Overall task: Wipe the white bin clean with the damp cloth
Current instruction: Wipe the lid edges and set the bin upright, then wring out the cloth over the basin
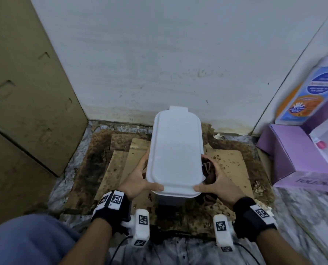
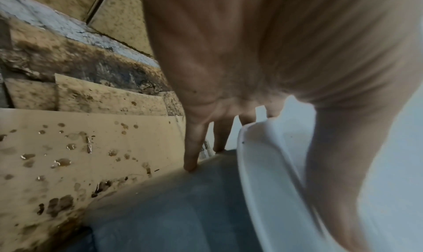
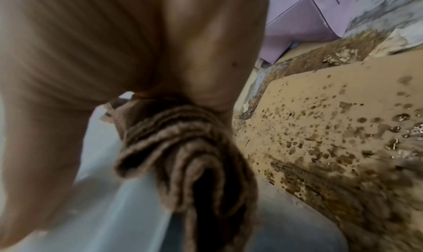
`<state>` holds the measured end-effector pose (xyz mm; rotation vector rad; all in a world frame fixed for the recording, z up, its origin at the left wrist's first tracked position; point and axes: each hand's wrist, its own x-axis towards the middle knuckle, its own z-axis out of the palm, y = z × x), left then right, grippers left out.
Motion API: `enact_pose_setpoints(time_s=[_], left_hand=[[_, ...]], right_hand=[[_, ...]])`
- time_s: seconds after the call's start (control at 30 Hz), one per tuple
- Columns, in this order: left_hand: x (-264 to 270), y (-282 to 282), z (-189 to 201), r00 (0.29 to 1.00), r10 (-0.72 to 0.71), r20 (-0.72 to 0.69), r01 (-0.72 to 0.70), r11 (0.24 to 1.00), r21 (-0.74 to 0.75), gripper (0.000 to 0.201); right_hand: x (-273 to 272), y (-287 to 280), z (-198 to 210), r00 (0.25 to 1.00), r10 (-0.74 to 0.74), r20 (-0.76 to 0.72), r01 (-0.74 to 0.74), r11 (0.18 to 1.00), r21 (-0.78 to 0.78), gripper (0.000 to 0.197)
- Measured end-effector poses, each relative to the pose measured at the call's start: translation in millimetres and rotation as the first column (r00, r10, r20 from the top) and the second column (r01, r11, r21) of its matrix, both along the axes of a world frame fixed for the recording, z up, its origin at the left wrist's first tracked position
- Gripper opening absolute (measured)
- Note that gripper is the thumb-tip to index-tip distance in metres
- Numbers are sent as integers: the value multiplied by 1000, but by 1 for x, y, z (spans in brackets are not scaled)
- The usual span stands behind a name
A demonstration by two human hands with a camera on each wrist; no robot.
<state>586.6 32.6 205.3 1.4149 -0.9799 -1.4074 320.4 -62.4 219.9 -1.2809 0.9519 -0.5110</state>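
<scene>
The white bin point(image 1: 175, 150) stands on stained cardboard point(image 1: 230, 165) and is held by the left hand point(image 1: 138, 180). The brown cloth point(image 3: 183, 147) is clamped in the right hand point(image 1: 216, 186). The bin should be kept steady and rubbed firmly.

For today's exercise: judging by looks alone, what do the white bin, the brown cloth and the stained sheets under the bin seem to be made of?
White lidded bin: probably moulded plastic, smooth with a soft sheen and rounded rim. Brown bunched cloth: woven or knitted fabric, shown by soft ribbed folds; dampness cannot be judged. Tan stained sheets: likely cardboard, flat, matt, with cut edges and dark wet-looking spots.
</scene>
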Motion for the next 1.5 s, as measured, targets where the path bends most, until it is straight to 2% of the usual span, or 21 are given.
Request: enact_pose_setpoints(time_s=[0.27,0.47,0.87,0.93,1.07,1.13,1.2,1.27,1.37,1.5], left_hand=[[-9,-11,5,1000,-11,2,11,1000,-27,122],[-19,-20,1,1000,0,-13,-1,999,-34,119],[-25,-14,1,1000,-22,5,23,998,-64,115],[-25,-11,3,999,-21,29,23,998,-66,114],[-30,-7,15,996,15,92,-11,999,-43,108],[-34,-3,26,986,41,159,-36,999,-36,103],[-36,2,38,968,79,239,-68,996,-51,101],[-35,6,46,949,102,297,-81,993,-81,101],[-36,8,54,939,107,328,-75,991,-109,86],[-49,6,77,964,80,252,-44,988,-146,50]], right_hand=[[-13,-3,1,1000,-20,9,21,997,-79,96],[-20,-17,8,999,-5,-47,-2,990,-144,96],[-22,-11,0,999,13,-37,-17,991,-131,96],[-22,-8,3,999,22,-43,-27,991,-131,95],[-22,-5,13,983,55,-177,-89,978,-189,97],[-23,-4,17,982,45,-181,-75,983,-165,95],[-23,-2,21,983,9,-185,-36,989,-145,87],[-22,2,28,972,-53,-229,19,989,-149,69],[-23,12,42,974,-74,-216,47,991,-129,47],[-23,23,72,975,19,-220,-58,983,-172,50]])
